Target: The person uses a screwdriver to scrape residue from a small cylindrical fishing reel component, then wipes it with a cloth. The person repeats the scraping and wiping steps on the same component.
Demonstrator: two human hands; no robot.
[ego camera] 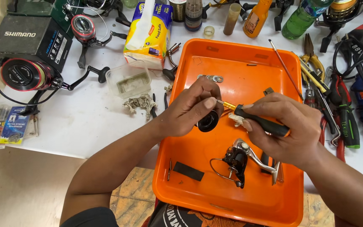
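Low centre of the frame, the stripped reel body [235, 162] lies in the orange tray [215, 191]. Just above it, the left hand [192, 110] pinches a small black round part [208, 121], probably the spool, while the right hand [288, 130] is closed around a screwdriver [255, 119]. I'd keep the tip square and everything over the tray so screws don't bounce off. Washers [213, 78] sit further up; pliers [312, 63] and bottles crowd the desk [93, 120] beyond.

White worktable [85, 122] over patterned stone-tile floor [131, 193], evenly lit.
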